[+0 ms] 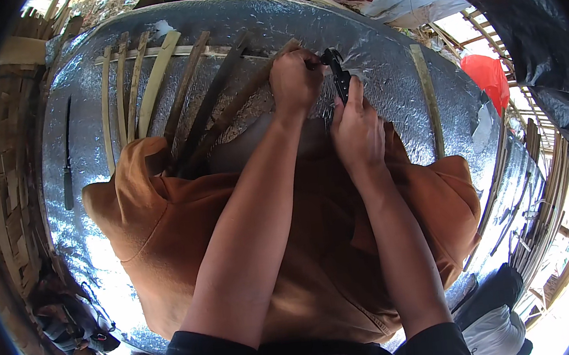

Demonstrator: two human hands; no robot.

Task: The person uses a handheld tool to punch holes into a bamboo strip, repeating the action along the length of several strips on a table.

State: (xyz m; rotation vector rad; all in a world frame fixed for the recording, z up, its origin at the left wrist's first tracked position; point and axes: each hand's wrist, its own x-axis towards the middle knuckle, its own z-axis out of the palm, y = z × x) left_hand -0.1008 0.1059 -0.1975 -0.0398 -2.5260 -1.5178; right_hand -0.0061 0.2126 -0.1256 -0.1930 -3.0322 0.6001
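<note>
My right hand (359, 126) is wrapped around a black hand tool (340, 80) with a hammer-like head, held upright. Just left of that head, my left hand (295, 84) is closed, its fingertips pinched together over the far end of a brown wooden slat (227, 118). Whatever lies between those fingertips is too small to make out. More slats, among them a pale bamboo strip (158, 83), fan out to the left. Their far ends lie across a thin pale crosspiece (210, 50). Near ends of several slats disappear behind a brown garment (270, 240) over my lap.
A silvery foil sheet (382, 52) spreads beneath the work. On it, a dark-handled knife (68, 178) lies far left and a single bamboo strip (429, 105) right. A red bag (485, 79) hangs at the right edge. Woven bamboo (11, 183) borders the left.
</note>
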